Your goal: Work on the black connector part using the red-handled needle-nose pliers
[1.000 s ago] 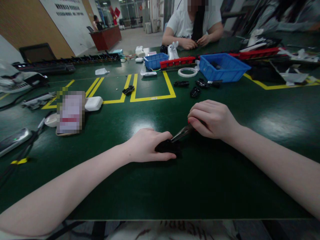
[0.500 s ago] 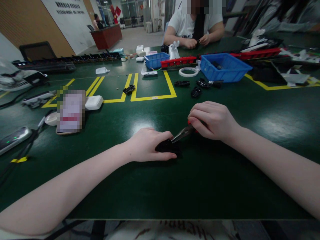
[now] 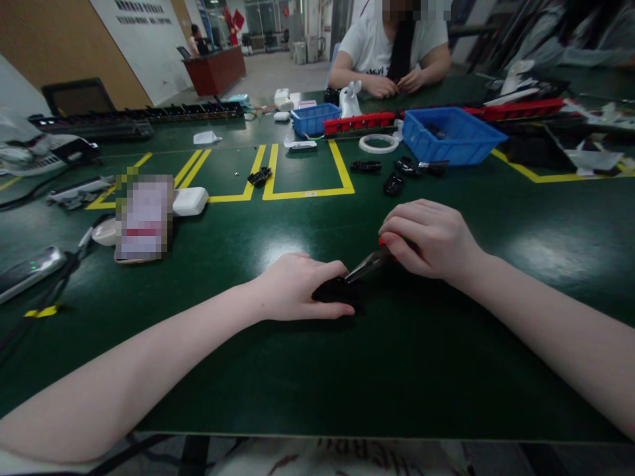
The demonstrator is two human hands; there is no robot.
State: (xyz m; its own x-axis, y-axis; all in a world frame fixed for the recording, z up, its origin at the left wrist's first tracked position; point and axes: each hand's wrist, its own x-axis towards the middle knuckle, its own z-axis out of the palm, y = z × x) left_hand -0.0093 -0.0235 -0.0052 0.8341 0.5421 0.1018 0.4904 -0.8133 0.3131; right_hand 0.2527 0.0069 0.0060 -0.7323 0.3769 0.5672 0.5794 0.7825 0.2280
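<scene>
Hardly anything has moved: both hands keep their grips, only the view has shifted slightly.
Head view: left hand point(image 3: 297, 287) pins the part point(image 3: 335, 291) to the table point(image 3: 397, 370), fingers together over it; right hand point(image 3: 429, 238) is clenched on the pliers point(image 3: 367, 264), tip at the part. Work seems midway.

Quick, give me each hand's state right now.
Left hand: closed on the black part, holding it down.
Right hand: closed on the red-handled pliers.

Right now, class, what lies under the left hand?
A black part lies on the green table, with the pliers in the right hand reaching it. The left hand covers much of the part.
</scene>
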